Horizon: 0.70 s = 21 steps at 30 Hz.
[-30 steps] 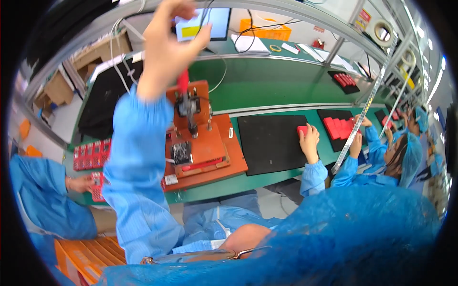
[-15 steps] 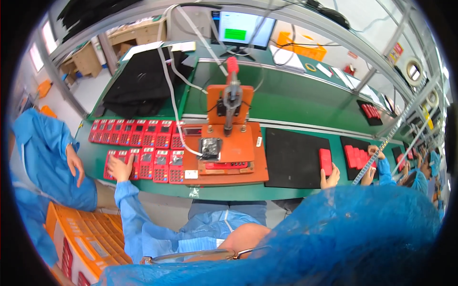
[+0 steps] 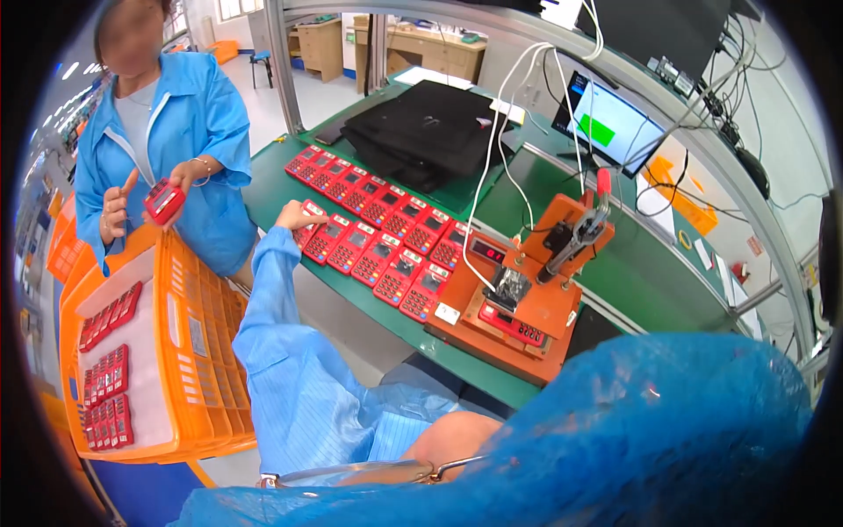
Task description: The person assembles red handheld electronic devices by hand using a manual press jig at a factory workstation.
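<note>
My left hand is closed on the far end of a red keypad terminal, the leftmost of the near row on the green bench. The terminal has a small screen, and part of it is hidden behind my fingers. More red terminals lie face up beside it in two slanting rows. To their right stands an orange press fixture with a lever clamp and a red digital readout. Another red terminal sits under its plate. My right hand is outside the picture.
At the left a co-worker in a blue coat holds a red terminal over an orange crate holding several more. Black sheets lie behind the rows. White cables hang near the press. A monitor stands at the back.
The view has swung left, bringing the co-worker and crate into sight and leaving my right hand out. My left hand has gone from lying spread on the near row to gripping its end terminal.
</note>
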Available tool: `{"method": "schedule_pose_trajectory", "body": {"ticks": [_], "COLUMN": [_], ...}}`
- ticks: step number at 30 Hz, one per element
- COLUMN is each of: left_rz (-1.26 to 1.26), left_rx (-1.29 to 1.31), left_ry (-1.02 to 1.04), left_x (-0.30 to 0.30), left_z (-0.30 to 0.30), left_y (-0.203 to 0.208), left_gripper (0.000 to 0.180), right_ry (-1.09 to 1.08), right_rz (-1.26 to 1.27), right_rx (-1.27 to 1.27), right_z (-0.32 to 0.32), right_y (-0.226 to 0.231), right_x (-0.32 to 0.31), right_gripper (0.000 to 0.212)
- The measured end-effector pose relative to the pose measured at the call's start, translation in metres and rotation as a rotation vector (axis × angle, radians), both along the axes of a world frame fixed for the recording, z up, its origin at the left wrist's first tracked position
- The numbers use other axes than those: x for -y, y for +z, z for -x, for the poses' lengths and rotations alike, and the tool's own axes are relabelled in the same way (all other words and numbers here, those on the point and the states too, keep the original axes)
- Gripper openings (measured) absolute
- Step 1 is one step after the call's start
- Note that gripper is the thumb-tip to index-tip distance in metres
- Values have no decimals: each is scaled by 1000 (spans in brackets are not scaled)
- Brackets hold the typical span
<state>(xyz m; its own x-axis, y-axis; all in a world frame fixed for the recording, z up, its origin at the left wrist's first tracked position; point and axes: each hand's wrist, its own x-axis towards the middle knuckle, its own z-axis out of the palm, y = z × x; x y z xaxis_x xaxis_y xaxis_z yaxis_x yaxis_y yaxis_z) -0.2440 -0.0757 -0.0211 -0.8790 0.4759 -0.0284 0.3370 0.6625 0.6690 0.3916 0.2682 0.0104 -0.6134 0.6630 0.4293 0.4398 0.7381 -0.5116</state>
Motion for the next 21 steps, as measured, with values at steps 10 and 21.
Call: {"method": "schedule_pose_trajectory", "body": {"ticks": [10, 21], "left_rz": [-1127, -621], "left_rx": [12, 16], "left_ry": [-325, -723], "left_x": [-85, -154], "left_z": [-305, -307], "left_y": [67, 22], "left_gripper": [41, 59], "right_ry": [467, 253], "right_rz": [-101, 881], "right_rx": [-380, -1142], "right_z": [146, 57], "right_y": [23, 8], "right_x": [139, 77], "right_gripper": [92, 62]}}
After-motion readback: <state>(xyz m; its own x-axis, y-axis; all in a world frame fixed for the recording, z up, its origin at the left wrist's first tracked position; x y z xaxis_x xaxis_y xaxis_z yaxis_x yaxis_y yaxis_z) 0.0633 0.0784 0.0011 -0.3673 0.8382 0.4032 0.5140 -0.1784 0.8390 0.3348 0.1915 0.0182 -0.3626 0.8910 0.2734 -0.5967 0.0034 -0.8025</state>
